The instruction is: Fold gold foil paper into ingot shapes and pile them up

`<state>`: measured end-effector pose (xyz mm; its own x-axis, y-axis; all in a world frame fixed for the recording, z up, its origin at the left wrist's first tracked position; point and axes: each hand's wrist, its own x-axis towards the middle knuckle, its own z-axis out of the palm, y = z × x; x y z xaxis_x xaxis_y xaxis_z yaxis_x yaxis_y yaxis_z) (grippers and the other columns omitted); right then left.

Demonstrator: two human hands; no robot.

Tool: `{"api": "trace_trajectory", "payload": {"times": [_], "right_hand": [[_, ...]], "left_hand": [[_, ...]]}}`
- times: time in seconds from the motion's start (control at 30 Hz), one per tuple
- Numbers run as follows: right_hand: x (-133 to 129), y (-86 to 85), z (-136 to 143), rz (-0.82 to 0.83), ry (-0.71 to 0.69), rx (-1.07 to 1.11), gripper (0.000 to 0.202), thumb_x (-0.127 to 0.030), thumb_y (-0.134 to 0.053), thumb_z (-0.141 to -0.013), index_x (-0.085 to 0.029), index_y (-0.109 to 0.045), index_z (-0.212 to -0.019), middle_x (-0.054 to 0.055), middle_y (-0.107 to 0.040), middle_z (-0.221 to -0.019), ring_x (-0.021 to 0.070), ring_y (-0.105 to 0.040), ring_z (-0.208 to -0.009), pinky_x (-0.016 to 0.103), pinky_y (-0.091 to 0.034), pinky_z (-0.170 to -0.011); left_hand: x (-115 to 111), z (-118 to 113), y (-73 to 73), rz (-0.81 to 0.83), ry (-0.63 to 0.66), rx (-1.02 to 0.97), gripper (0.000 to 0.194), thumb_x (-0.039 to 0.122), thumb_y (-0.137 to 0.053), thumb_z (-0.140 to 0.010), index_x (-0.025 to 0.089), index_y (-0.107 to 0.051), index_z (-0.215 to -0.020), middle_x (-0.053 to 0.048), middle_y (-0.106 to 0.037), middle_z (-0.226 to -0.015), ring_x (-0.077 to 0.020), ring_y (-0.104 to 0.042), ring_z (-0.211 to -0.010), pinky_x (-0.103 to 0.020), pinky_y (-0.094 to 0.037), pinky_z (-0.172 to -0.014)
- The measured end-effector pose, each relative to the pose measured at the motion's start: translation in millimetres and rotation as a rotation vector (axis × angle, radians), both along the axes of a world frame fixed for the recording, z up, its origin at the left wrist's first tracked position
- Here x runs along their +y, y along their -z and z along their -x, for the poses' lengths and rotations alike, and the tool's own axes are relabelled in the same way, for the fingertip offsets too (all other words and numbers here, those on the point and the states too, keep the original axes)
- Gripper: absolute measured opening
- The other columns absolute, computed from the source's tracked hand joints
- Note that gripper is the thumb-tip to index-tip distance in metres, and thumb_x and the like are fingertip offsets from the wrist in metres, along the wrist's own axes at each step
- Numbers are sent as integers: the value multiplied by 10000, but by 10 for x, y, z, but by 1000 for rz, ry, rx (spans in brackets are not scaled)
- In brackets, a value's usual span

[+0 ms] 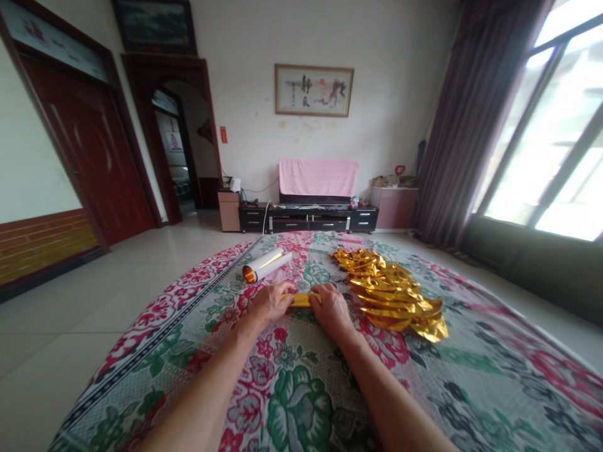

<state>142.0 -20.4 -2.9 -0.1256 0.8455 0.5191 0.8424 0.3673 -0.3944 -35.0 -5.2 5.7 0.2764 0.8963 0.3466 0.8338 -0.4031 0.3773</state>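
A narrow folded strip of gold foil paper (pixel 301 301) lies level between my hands, close above or on the flowered cloth. My left hand (pixel 272 304) pinches its left end, and my right hand (pixel 332 307) grips the right end with the fingers curled over it. To the right of my right hand spreads a pile of folded gold foil pieces (pixel 389 285), pointed and overlapping in a row. Beyond my left hand rests a loosely rolled stack of foil paper (pixel 267 265), white outside and gold inside.
A patterned red, green and white tablecloth (pixel 301 402) covers the rounded table. Across the room stand a low black TV cabinet (pixel 308 220) and a screen draped with a pink cloth (pixel 318 177). A curtained window (pixel 546 125) is on the right, a red door (pixel 89 144) on the left.
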Motion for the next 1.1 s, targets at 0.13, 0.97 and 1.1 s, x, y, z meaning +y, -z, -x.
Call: {"api": "trace_trajectory", "payload": {"times": [0.13, 0.97, 1.1], "right_hand": [[-8, -5, 13, 25, 38, 0, 188, -230, -471, -801, -181, -602, -927, 51, -576, -869, 147, -534, -795, 225, -364, -718], [-3, -1, -39, 45, -27, -62, 255, -159, -410, -838, -174, -647, -745, 38, -587, -765, 115, -525, -771, 190, -351, -701], [10, 3, -35, 58, -15, -71, 261, -165, -407, -844, -176, -647, -741, 40, -586, -769, 117, -521, -764, 191, -346, -687]], "left_hand": [[-40, -15, -19, -22, -9, 15, 244, 293, -493, -779, 232, -590, -995, -23, -636, -930, -165, -588, -837, -252, -420, -732], [28, 70, 85, -54, 85, -15, 236, 180, -465, -754, 204, -696, -792, -52, -637, -863, -148, -583, -778, -249, -449, -759], [23, 62, 74, -45, 78, -10, 237, 193, -461, -763, 208, -693, -808, -49, -634, -870, -152, -581, -794, -257, -445, -770]]}}
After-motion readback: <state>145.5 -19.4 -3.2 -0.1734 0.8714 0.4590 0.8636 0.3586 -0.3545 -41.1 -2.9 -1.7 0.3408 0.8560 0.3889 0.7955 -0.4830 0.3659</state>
